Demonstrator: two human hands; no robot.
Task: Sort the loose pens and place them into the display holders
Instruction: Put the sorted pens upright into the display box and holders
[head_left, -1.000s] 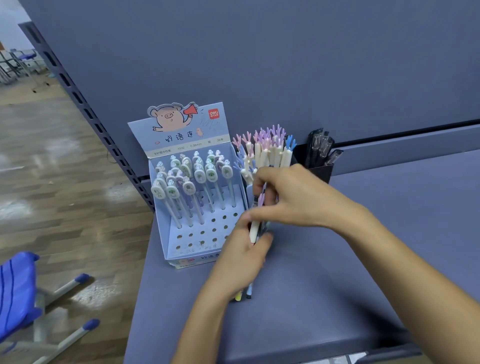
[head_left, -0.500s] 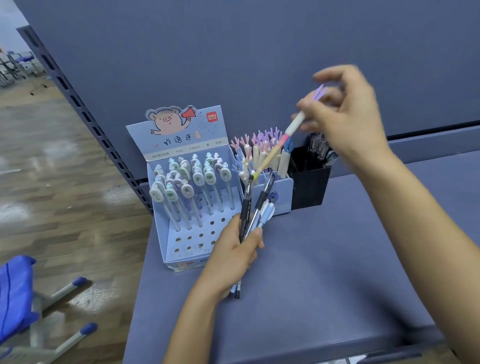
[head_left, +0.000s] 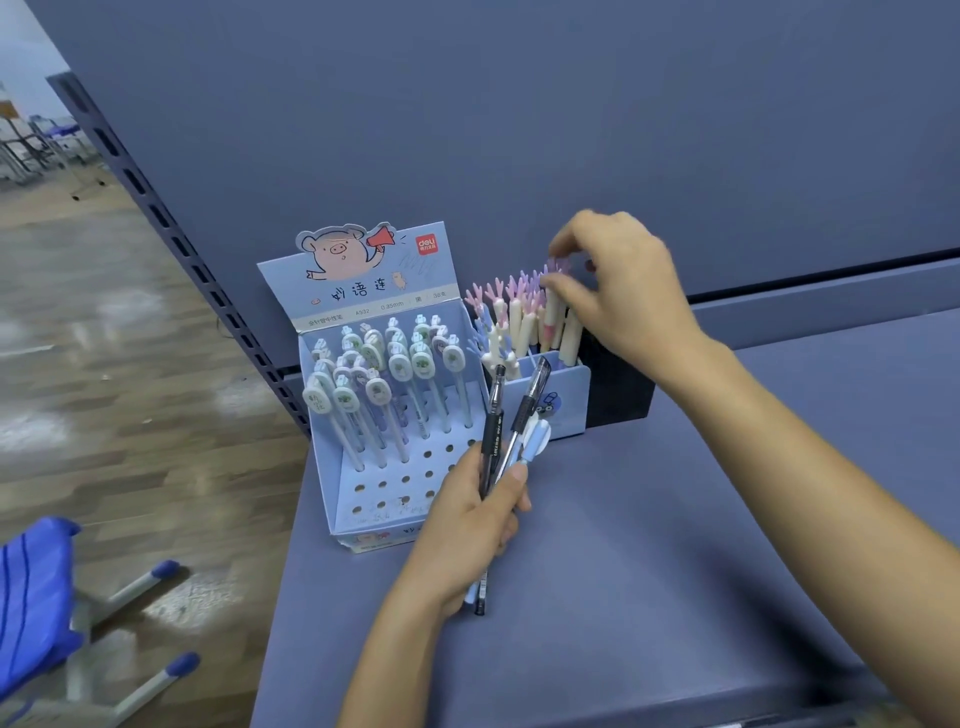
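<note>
I see a blue-grey shelf (head_left: 675, 519) against a matching back panel (head_left: 519, 130), with wood floor (head_left: 104, 364) at left. A pig box (head_left: 363, 280) of white-capped pens stands far left on the shelf. Just right of it, a small holder (head_left: 566, 400) is packed with antler pens (head_left: 514, 322). The left hand (head_left: 467, 530) grips a loose bunch (head_left: 491, 431), two black and one pale blue, near the box. The right hand (head_left: 623, 291) pinches the antler top of a purple pen (head_left: 550, 312) in the holder.

Left hand (head_left: 467, 519) and right hand (head_left: 623, 296) are bare, as are both forearms (left thumbnail short, seemingly unpainted).
</note>
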